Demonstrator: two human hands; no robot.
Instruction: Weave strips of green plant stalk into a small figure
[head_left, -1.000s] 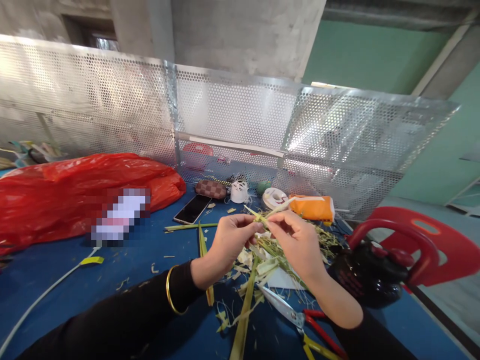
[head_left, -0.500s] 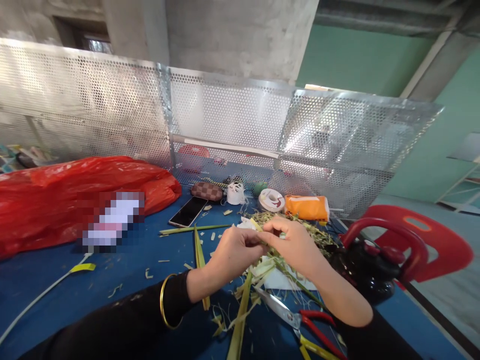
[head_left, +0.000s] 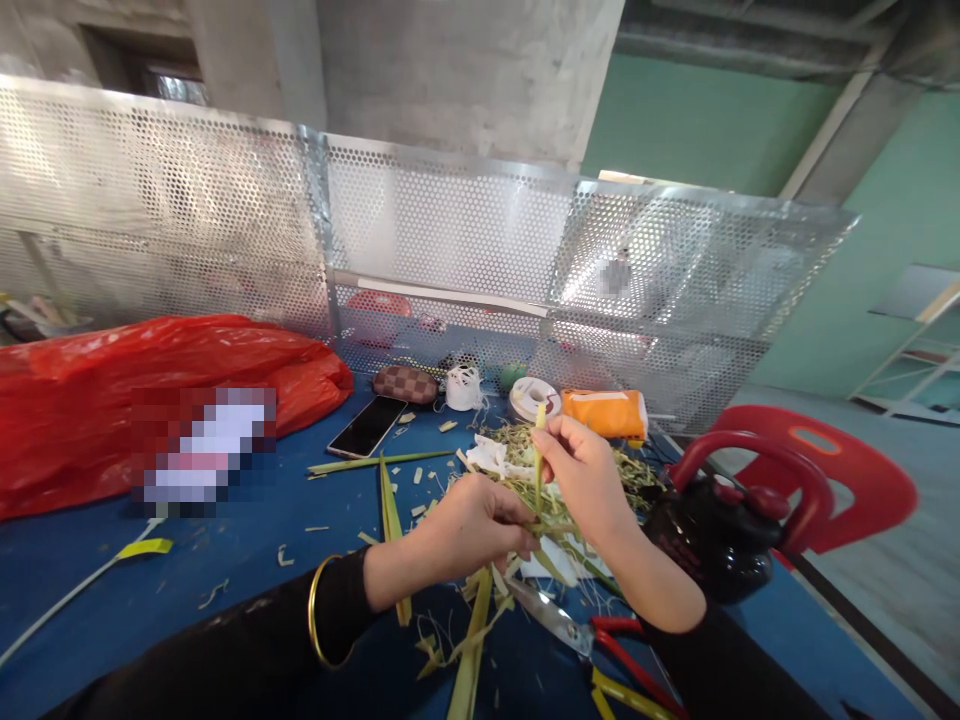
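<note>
My left hand is closed, thumb and fingers pinching a green leaf strip near its lower end. Above and to the right, my right hand pinches the upper part of the leaf strip, which stands nearly upright between the hands. Another strip end sticks out to the right of my left fingertips. Beneath the hands lies a heap of dried plant scraps with white paper in it. Scissors with red and yellow handles rest just below. Long green leaves lie left of my left hand.
A black kettle with a red handle stands at right, before a red chair. Along the back are a phone, checkered case, white spool and orange packet. A red plastic bag covers the left.
My hands have drawn apart: the right has risen relative to the left, and the leaf strip now shows upright between them. The view has shifted slightly.
</note>
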